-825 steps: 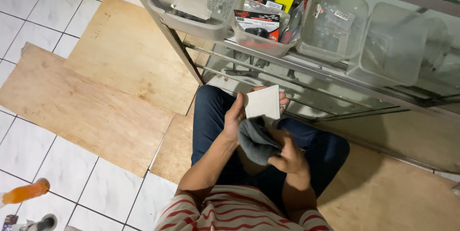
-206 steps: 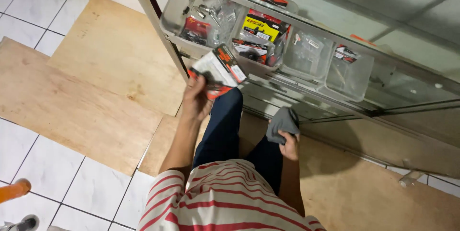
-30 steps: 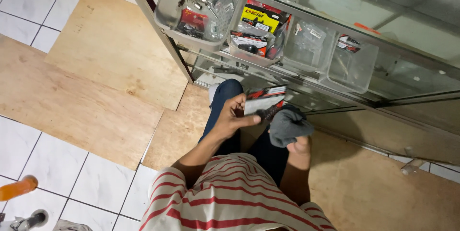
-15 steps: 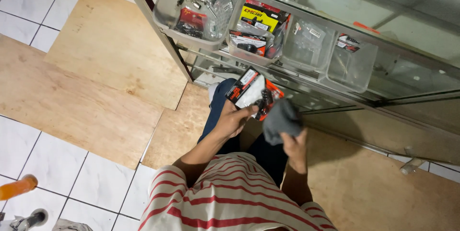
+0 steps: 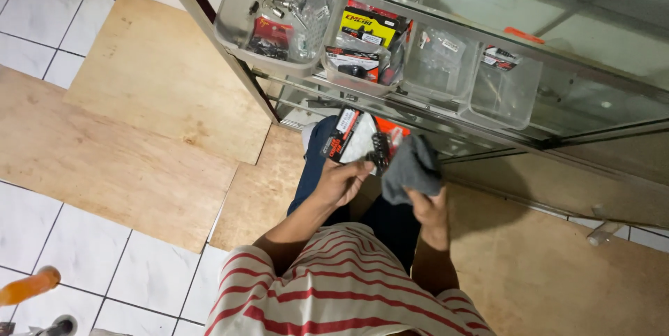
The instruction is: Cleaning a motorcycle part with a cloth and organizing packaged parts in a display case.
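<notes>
Head view shows the left hand (image 5: pixel 341 181) pinching the near edge of a flat blister pack (image 5: pixel 364 139), its card red, white and black with a dark part under the clear bubble, held tilted over the knees just in front of the glass display case (image 5: pixel 592 109). Right hand (image 5: pixel 431 209) is closed around a bunched grey cloth (image 5: pixel 411 167), which sits touching the pack's right side. Wiping well here, I judge, means keeping the left fingers (image 5: pixel 359 169) on the card edge only, so the cloth can sweep the whole bubble, and supporting the pack firmly so that it does not bend or slip. Beyond the held pack, on the case's shelf, stand clear plastic bins (image 5: pixel 240 36): the one up and to the left of the grip holds a small red-and-black pack (image 5: pixel 268 33) and loose metal fittings in bags (image 5: pixel 296 12); the one straight above it holds a yellow-and-black boxed pack (image 5: pixel 369 26) behind a white-and-black carded pack (image 5: pixel 354 64); farther right, two bins hold clear bags with small white and red labels (image 5: pixel 496 57). An orange sticker (image 5: pixel 524 35) lies on the glass to the upper right of the cloth. Plywood sheets (image 5: pixel 139 141) over white floor tiles (image 5: pixel 42 217) lie left of the grip.
</notes>
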